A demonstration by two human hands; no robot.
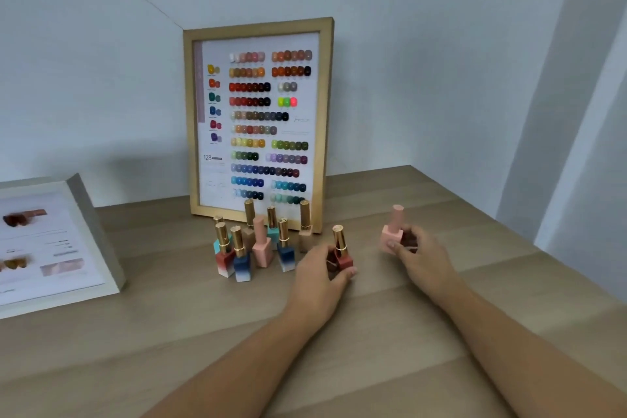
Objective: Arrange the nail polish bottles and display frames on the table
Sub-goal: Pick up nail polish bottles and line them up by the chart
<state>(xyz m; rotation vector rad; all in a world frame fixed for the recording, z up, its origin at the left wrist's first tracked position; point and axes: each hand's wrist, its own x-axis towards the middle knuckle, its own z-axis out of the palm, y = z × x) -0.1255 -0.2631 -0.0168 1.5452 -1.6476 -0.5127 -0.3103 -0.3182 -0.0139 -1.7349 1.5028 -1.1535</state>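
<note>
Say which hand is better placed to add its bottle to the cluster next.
Left hand: its red bottle stands just beside the cluster. The right hand holds its pink bottle farther away.

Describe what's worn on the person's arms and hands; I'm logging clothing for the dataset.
Nothing is worn that shows. The left hand and right hand are bare, with no gloves, and no rings, watch or bracelets can be made out, though the picture is soft. Both forearms are uncovered down to the bottom edge of the picture, so no sleeve shows. Nail polish cannot be told at this sharpness.
</note>
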